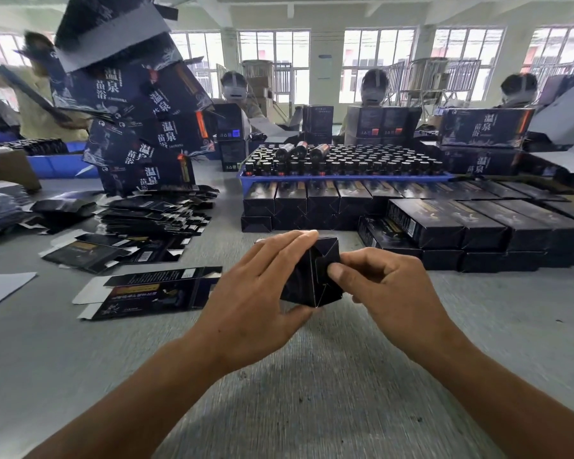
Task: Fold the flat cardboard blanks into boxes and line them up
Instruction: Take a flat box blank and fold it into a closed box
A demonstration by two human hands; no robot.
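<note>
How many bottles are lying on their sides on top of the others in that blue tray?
3. All three bottles lie side by side on the upright ones, toward the back left of the blue tray. More might be hidden further back.

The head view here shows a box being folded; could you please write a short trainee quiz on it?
1. True or false: both hands hold the box.
2. What lies flat on the table left of the left hand?
3. The blue tray holds: A) bottles, B) tape, C) scissors.

Key:
1. True; the right hand pinches its end flap.
2. An unfolded cardboard blank.
3. A.
</note>
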